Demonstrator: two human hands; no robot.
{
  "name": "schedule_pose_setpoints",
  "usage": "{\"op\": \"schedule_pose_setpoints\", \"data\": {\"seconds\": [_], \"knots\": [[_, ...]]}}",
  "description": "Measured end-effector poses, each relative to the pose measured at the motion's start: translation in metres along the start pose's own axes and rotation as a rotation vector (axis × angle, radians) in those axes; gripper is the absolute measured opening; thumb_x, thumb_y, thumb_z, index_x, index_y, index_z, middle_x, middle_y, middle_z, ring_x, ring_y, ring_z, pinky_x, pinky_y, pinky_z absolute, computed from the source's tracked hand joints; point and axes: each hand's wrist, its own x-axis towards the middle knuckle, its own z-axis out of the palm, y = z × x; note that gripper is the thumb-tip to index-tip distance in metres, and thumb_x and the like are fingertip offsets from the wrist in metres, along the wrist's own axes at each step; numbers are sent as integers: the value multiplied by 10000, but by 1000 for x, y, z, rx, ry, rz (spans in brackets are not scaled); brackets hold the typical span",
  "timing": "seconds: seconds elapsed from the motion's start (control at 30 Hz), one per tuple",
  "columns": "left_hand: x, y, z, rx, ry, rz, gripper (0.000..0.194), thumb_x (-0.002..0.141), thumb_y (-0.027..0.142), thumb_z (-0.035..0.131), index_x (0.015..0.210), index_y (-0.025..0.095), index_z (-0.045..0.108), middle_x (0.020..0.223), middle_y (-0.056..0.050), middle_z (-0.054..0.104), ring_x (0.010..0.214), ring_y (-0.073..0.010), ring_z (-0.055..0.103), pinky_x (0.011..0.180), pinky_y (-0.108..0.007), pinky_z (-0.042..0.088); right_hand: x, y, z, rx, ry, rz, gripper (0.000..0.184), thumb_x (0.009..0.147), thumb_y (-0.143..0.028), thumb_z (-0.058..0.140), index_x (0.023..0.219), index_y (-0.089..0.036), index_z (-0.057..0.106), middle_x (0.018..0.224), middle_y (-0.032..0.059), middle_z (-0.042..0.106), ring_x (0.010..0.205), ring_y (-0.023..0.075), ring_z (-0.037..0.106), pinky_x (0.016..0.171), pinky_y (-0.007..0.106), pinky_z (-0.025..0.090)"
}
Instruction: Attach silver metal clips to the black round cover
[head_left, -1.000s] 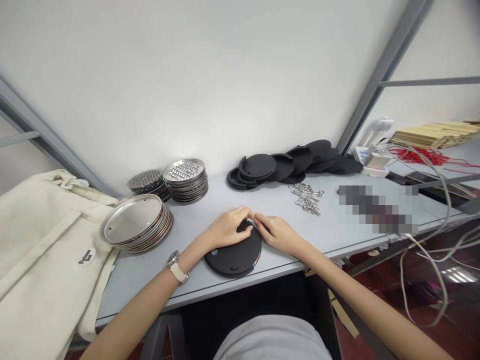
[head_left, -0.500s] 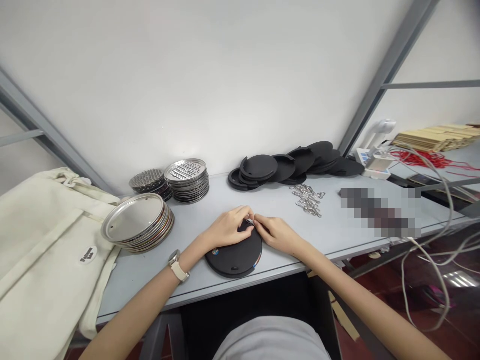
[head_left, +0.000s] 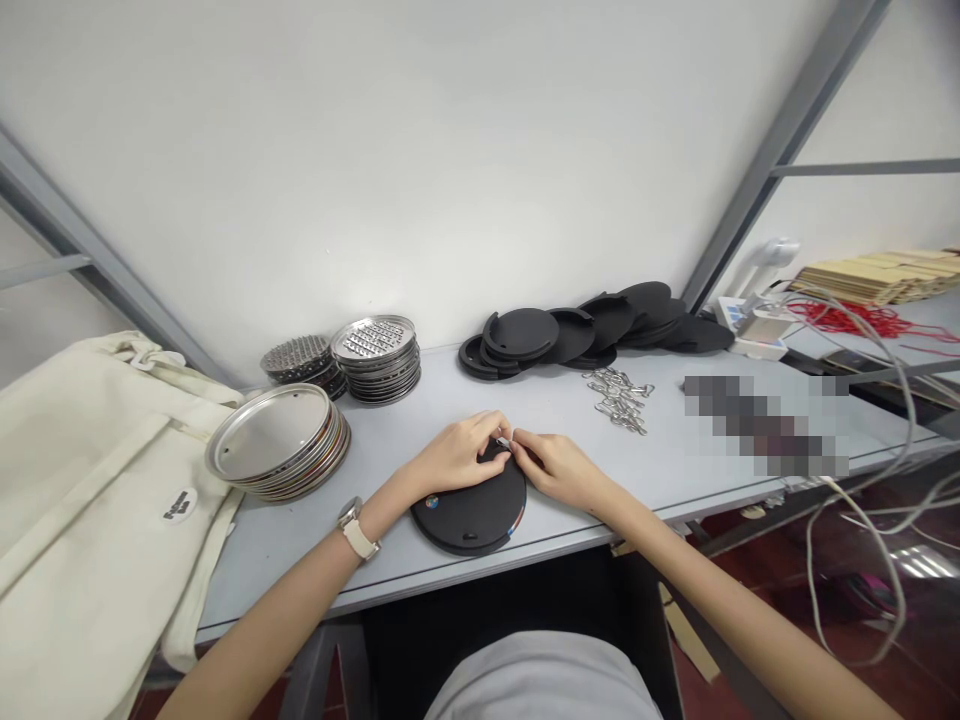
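A round black disc (head_left: 472, 515) lies on the table near its front edge, with a small coloured mark on its left and a coloured strip at its right rim. My left hand (head_left: 459, 455) rests over the disc's far half, its thumb and fingers bent together at the far edge. There, a small silvery metal clip (head_left: 505, 442) shows partly between the fingertips. From the right, my right hand (head_left: 559, 468) pinches the same clip; the fingers hide most of it. Beyond my right hand lies a heap of similar metal clips (head_left: 621, 400).
Stacked metal plates (head_left: 270, 440) and round metal graters (head_left: 379, 350) stand at the left, beside a cream bag (head_left: 97, 500). Overlapping black discs (head_left: 521, 333) line the wall. White cables (head_left: 892, 540), red cord (head_left: 847, 318) and wooden pieces (head_left: 885, 275) are at the right.
Both hands stay at the disc's far edge, with only slight finger movement. A little more of the metal clip shows now. The whole view has shifted slightly.
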Motion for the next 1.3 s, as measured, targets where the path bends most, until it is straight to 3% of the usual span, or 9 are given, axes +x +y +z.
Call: {"op": "schedule_pose_setpoints", "data": {"seconds": [1.0,1.3], "knots": [[-1,2,-1,-48,-16,17,173,808,190,535,976,197,499,854,5,570,712,-112,522,654,-226,415,-3,-3,-3,101,88,31,216,934,-272,339,768,-203,460,550,-40,446,458,104,392,506,213,272],[-1,3,0,-2,2,20,166,792,184,530,954,197,495,842,5,562,732,-126,529,654,-238,416,-2,-2,-3,50,13,6,271,957,-269,293,876,-187,539,674,25,597,553,139,522,583,236,352]]}}
